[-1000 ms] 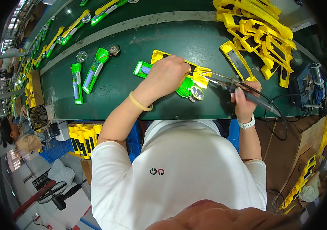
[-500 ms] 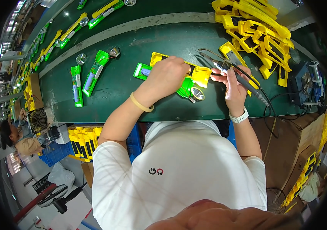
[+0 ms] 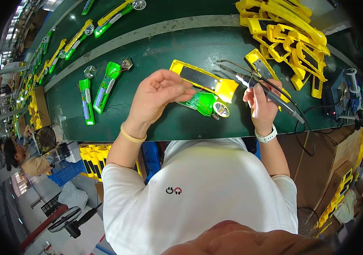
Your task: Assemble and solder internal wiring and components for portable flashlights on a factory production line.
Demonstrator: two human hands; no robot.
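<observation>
My right hand (image 3: 263, 104) is closed round a soldering iron (image 3: 280, 100), its tip pointing up and left. My left hand (image 3: 158, 94) hovers with fingers pinched at a thin wire over a green lamp body (image 3: 202, 102), hiding its left part. That body has a round silver reflector (image 3: 221, 109) at its right end. Behind it and touching lies a yellow casing (image 3: 198, 77) with a dark panel. A second yellow casing (image 3: 258, 61) lies beyond the iron. Left of my left hand are two green lamp bodies (image 3: 106, 89) (image 3: 86, 104) with reflectors and loose wires.
Yellow casings (image 3: 294, 42) are heaped at the far right. A soldering station (image 3: 335, 100) with a solder spool (image 3: 351, 80) stands at the right edge, its cable looping near my right hand. More lamps (image 3: 115, 19) line the strip beyond the metal rail (image 3: 156, 29). Another person (image 3: 28, 157) sits at left.
My left hand has drawn back left from the yellow casing, uncovering its dark panel. My right hand keeps the soldering iron, its tip now nearer the casing's right end.
</observation>
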